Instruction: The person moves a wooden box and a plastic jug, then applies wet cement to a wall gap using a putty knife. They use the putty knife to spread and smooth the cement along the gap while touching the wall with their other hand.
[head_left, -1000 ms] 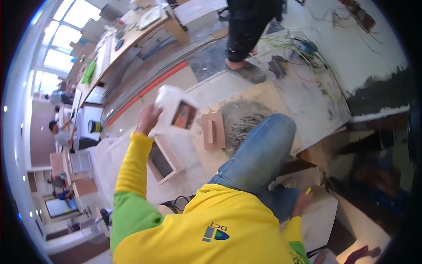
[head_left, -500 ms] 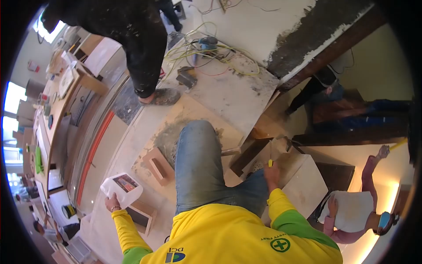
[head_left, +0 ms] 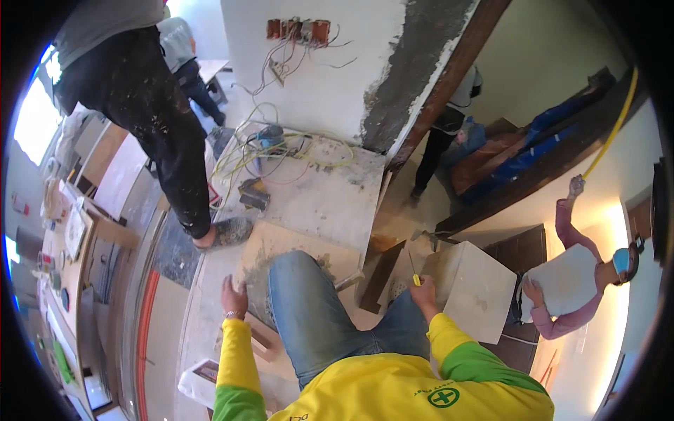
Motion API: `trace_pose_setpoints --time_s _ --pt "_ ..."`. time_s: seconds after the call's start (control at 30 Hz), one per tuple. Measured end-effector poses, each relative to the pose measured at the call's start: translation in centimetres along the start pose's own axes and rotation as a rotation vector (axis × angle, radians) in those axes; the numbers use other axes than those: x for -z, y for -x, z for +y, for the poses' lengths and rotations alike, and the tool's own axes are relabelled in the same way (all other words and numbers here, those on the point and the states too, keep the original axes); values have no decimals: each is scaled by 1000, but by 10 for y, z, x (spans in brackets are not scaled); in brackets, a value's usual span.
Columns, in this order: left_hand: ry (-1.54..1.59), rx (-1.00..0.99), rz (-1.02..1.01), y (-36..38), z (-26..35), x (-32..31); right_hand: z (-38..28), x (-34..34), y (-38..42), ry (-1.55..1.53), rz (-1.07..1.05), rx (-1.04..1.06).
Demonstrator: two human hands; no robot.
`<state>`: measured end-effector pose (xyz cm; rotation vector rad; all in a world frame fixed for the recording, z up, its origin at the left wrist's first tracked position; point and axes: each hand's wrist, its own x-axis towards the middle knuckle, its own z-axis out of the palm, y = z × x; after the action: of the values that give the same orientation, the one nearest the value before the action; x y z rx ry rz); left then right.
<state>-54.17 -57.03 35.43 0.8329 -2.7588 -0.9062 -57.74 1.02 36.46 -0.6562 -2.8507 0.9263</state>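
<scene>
My left hand (head_left: 234,296) is open above the worktop, fingers spread, with nothing in it. Close by lies a wooden float (head_left: 263,338), partly hidden by my sleeve. The white plastic jug (head_left: 196,382) with a printed label rests lower left, apart from the hand and partly covered by my forearm. At the right, my right hand (head_left: 423,295) is closed around the yellow handle of a screwdriver (head_left: 413,266), its thin shaft pointing away from me. Between the hands, my knee hides part of the mortar-smeared board (head_left: 302,242).
A person in dark stained trousers (head_left: 158,133) stands at the left front. Tangled cables and a blue power tool (head_left: 269,135) lie on the far platform. A white box-like block (head_left: 477,288) stands right of my hand. Another person (head_left: 569,295) holds a yellow pole (head_left: 621,119).
My left hand has let go of the white jug and moved forward and right, fingers opening. The jug now sits behind my forearm. My right hand still grips the screwdriver. The view has tilted up.
</scene>
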Motion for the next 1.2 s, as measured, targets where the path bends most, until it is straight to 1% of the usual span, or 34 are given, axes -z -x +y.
trace_pose_setpoints --time_s 0.03,0.07,0.1,0.13,0.17,0.23,0.3,0.37,0.4,0.43,0.47,0.5,0.57,0.63,0.67,0.73,0.77,0.83,0.87,0.9,0.97,1.0,1.07,1.13,1.17,1.2 --pt "-35 -10 -102 -19 0 -18 5 0 3 2 31 -69" --pt "-23 -36 -104 -37 -2 -34 7 2 5 4 62 -138" --pt "-99 12 -230 -53 -6 -50 -6 17 9 1 86 -145" --pt "-180 61 -353 -67 -8 -63 -22 39 14 -116 9 -256" --pt "-174 39 -355 -76 -9 -74 -36 55 20 -237 -69 -363" --pt "-268 129 -526 -87 -16 -89 -15 68 24 -284 -70 -351" --pt "-327 155 -674 -96 -17 -99 19 86 24 -333 -69 -326" --pt "-364 58 -777 -104 -32 -123 48 102 37 -38 62 -210" --pt "-362 38 -772 -105 -30 -124 47 113 51 -28 60 -274" --pt "-368 41 -821 -104 -25 -125 47 124 67 -19 55 -340" --pt "-375 43 -869 -103 -20 -125 71 127 82 33 68 -350" --pt "-375 24 -865 -103 -17 -123 90 127 95 87 81 -360" --pt "-302 89 -876 -102 -13 -118 71 146 138 88 -4 -491" --pt "-310 77 -890 -103 -14 -122 85 150 165 78 -215 -615" --pt "-323 79 -906 -104 -12 -122 93 148 178 70 -201 -613" --pt "-341 71 -911 -102 -5 -121 103 139 200 -21 -88 -746" --pt "-359 80 -921 -102 -3 -122 101 137 202 -29 -76 -747" --pt "-358 69 -938 -114 -18 -153 87 136 203 -43 33 -804" --pt "-360 72 -956 -118 -28 -164 78 135 200 -44 36 -806" --pt "-359 70 -957 -117 -32 -165 70 135 196 -72 75 -764" --pt "-287 -57 -951 -120 -39 -171 63 140 179 -102 115 -714" --pt "-287 -57 -945 -121 -48 -173 62 139 169 -145 102 -698" --pt "-259 -229 -1029 -126 -63 -179 61 134 142 -193 87 -678" --pt "-266 -192 -1035 -123 -71 -174 58 129 113 -122 133 -520" --pt "-270 -176 -1034 -123 -72 -172 42 132 96 -123 127 -517" --pt "-272 -163 -1038 -125 -75 -168 25 132 76 -102 147 -467"
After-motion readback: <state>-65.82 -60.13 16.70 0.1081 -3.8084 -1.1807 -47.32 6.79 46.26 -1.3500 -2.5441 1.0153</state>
